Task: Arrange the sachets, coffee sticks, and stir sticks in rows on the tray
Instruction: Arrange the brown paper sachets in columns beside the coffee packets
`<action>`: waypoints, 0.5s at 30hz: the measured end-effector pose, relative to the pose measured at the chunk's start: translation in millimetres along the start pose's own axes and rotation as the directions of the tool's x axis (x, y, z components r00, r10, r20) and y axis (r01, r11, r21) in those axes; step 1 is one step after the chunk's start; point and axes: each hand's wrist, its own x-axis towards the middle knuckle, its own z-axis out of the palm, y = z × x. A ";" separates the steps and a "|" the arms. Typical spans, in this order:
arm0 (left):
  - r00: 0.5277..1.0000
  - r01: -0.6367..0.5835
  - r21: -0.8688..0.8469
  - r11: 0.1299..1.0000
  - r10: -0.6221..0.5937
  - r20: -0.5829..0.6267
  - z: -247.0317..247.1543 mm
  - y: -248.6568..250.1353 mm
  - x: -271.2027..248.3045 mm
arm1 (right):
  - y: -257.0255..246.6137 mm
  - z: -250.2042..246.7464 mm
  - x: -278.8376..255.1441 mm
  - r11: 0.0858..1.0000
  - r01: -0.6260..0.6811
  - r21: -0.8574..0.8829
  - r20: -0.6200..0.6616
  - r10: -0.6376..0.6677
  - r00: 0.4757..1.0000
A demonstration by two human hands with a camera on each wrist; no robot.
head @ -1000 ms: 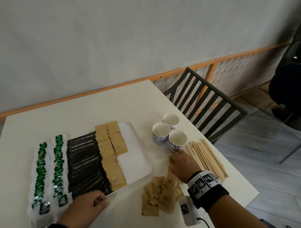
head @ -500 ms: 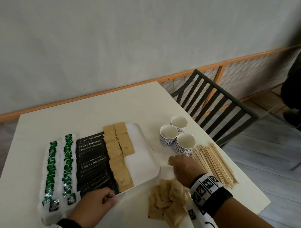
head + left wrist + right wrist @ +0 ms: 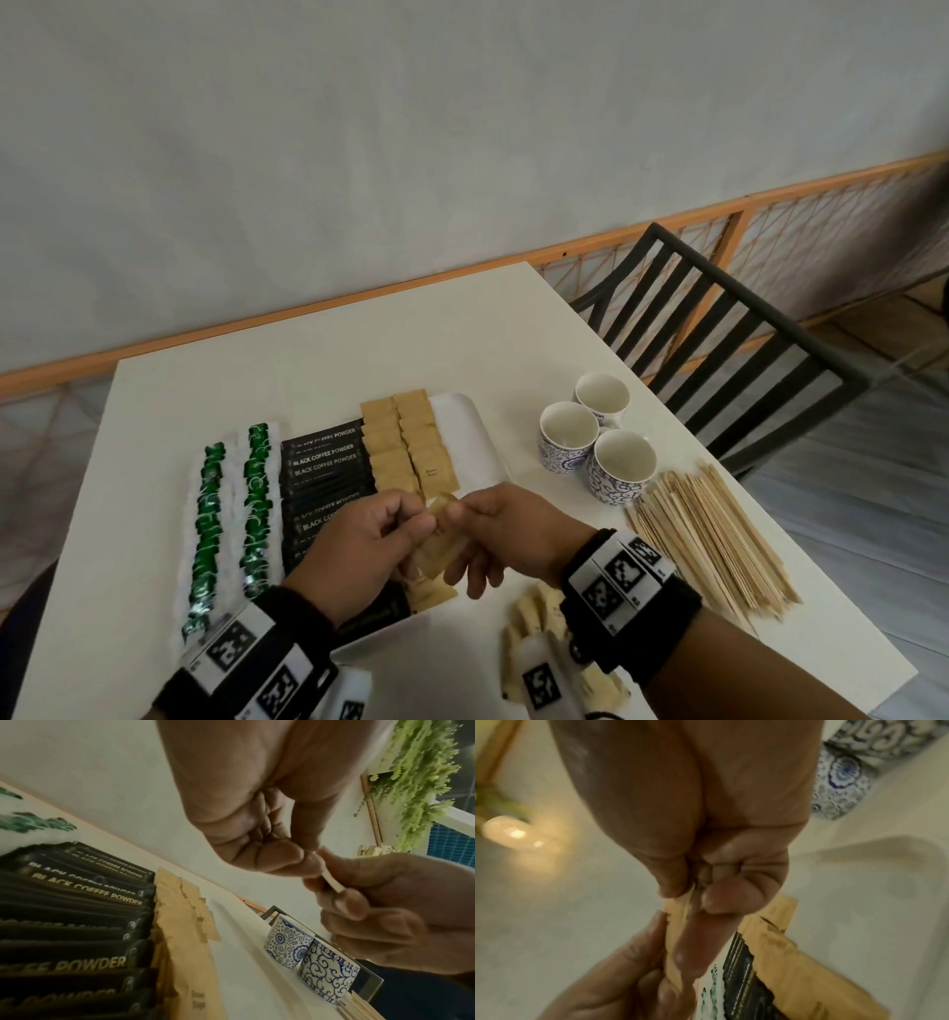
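Observation:
Both hands meet just above the near half of the white tray (image 3: 475, 437), each pinching a small bunch of brown sachets (image 3: 437, 547) between them. My left hand (image 3: 423, 521) grips it from the left, my right hand (image 3: 458, 510) from the right. The left wrist view shows the sachet edge (image 3: 332, 882) held by both hands' fingertips. In the right wrist view the brown paper (image 3: 677, 909) sits under my thumb. On the tray lie two rows of green-and-white sachets (image 3: 233, 514), a row of black coffee sticks (image 3: 323, 465) and two columns of brown sachets (image 3: 405, 447). The stir sticks (image 3: 711, 539) lie on the table to the right.
A loose pile of brown sachets (image 3: 536, 614) lies on the table under my right wrist. Three blue-patterned cups (image 3: 567, 442) stand right of the tray. A black slatted chair (image 3: 734, 349) is at the table's right edge. The tray's right strip is bare.
My right hand left the loose pile near the cups and came left over the tray with brown sachets. My left hand rose from the tray's near edge to take hold of them too.

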 end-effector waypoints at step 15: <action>0.947 0.277 -0.328 0.903 -0.315 -0.065 6.7 -18.1 6.6 | 27.7 3.0 50.6 0.979 -0.062 0.197 -0.168 0.096 0.981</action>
